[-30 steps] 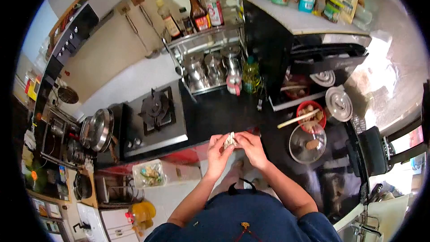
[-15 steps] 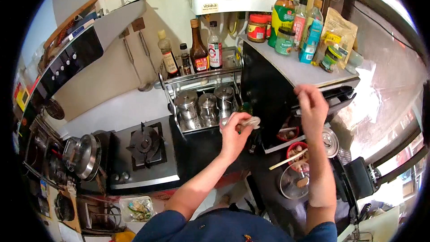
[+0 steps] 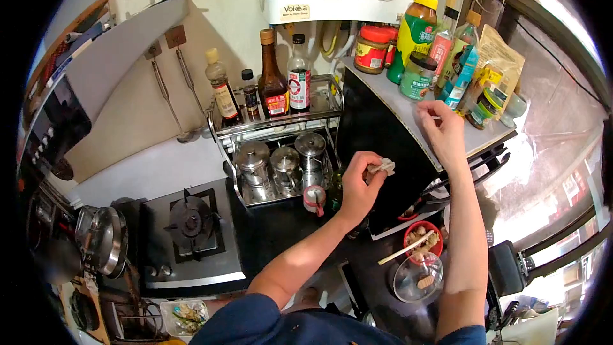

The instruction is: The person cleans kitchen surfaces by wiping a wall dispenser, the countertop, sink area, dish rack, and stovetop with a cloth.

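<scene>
My left hand is closed on a crumpled piece of pale tissue, held above the dark counter in front of the black cabinet side. A pinkish cup and a dark green bottle stand on the counter beside this hand's wrist. Over the front edge of the grey-topped cabinet, my right hand has its fingers loosely bent, with a gap by the thumb and nothing visible in them. Nearest to it are a green-labelled jar and a blue packet.
A gas burner is at the left. Lidded metal pots stand in a rack under several sauce bottles. Below my right forearm are a red bowl of food, chopsticks and a glass bowl.
My right hand has moved up and forward to the cabinet top by the jars. The left hand has shifted right with the tissue, and the pinkish cup now shows beside it. The view has tilted.
</scene>
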The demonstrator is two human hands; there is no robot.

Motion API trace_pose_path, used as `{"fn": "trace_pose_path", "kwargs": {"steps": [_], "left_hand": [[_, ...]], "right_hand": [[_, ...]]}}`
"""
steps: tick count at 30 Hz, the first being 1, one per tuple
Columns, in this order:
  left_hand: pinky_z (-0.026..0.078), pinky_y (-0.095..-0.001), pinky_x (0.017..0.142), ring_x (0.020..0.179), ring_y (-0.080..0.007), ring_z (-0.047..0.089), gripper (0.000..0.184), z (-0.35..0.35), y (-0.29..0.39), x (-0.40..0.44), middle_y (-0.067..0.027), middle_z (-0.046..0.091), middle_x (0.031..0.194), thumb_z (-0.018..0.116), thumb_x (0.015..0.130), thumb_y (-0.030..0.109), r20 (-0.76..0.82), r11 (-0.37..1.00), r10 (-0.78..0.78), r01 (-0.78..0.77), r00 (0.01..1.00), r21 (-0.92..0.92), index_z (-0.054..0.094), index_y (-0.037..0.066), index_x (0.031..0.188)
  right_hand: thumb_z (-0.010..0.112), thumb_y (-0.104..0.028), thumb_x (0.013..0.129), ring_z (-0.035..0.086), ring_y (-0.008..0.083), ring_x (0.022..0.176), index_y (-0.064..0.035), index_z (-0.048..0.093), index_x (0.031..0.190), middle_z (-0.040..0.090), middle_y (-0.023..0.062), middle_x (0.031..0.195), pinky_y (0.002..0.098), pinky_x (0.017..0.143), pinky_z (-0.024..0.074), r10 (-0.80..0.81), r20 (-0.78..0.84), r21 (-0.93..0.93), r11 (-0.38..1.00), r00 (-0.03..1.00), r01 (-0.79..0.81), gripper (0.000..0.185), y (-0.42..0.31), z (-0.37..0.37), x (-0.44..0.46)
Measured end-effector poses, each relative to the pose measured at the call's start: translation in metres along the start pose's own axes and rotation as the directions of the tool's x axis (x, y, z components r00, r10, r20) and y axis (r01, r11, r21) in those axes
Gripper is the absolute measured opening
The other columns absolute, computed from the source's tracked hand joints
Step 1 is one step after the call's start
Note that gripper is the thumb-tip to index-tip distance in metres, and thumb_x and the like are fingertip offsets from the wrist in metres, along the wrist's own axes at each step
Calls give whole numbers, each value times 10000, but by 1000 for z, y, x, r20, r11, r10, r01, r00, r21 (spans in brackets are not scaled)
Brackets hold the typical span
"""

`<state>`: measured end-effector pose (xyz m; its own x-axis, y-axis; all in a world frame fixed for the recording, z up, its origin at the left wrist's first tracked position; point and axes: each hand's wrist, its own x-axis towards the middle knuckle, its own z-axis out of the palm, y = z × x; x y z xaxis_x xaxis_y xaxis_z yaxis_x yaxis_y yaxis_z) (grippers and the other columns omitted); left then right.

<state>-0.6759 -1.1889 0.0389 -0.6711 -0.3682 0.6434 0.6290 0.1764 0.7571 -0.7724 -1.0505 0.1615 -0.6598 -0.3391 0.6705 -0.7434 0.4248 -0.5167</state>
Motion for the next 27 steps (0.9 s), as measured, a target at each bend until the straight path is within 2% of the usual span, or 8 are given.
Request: {"fn": "trace_pose_path", "kwargs": {"steps": [7,11,13,15,17,20,21,27], "left_hand": [[443,-259,634,754,-117,533,190,-34,-40,52,-39,563,863,636,782,-2,-249,980,-118,153,961,127,552,35,948],[464,-260,723,778,-127,560,210,-47,-83,125,-22,608,872,665,798,40,-367,995,76,-49,927,84,583,27,990],[466,-269,724,779,-138,567,225,-45,-100,160,-36,612,888,665,798,47,-353,999,2,16,936,49,590,22,1009],[473,-293,711,743,-146,575,222,-43,-132,191,-50,629,849,680,777,53,-393,953,163,-42,905,300,613,18,986],[474,-301,702,725,-164,581,176,-37,-152,208,-69,636,809,690,765,70,-427,942,100,53,899,332,639,17,924],[472,-303,687,712,-177,584,136,-15,-130,200,-84,637,786,694,762,86,-376,924,-17,158,927,348,652,17,871],[476,-360,693,711,-267,616,65,-7,-115,191,-123,632,734,645,767,59,-392,965,13,92,920,247,637,12,811],[437,-319,613,707,-235,552,55,25,-50,77,-117,542,775,641,800,55,-125,985,126,-109,984,133,606,21,825]], "right_hand": [[638,-88,814,639,236,732,16,625,978,636,145,892,315,677,513,-62,0,-45,997,998,62,194,-5,2,1],[647,-105,815,638,232,731,7,633,982,639,140,886,313,675,512,13,-7,-52,999,1000,-14,202,-9,2,0],[659,-121,812,636,206,731,6,640,991,652,126,876,300,679,511,68,-10,-26,997,998,-68,220,-9,0,-1],[662,-128,812,633,188,733,8,641,995,658,120,872,293,684,510,98,-23,-7,995,995,-98,229,-7,0,-1],[666,-136,813,630,171,735,10,643,999,665,114,869,287,688,509,128,-35,14,992,991,-128,238,-7,-2,-1],[656,-146,825,623,144,748,17,641,999,672,107,871,281,699,507,160,-24,45,986,987,-159,239,-8,-4,-1],[652,-153,831,620,139,761,19,640,1006,672,104,870,283,706,505,163,-12,62,985,987,-162,246,-8,-4,-1],[647,-171,849,609,126,805,33,634,1039,671,92,894,276,741,494,170,10,207,964,985,-168,279,-5,-4,-1]]}}
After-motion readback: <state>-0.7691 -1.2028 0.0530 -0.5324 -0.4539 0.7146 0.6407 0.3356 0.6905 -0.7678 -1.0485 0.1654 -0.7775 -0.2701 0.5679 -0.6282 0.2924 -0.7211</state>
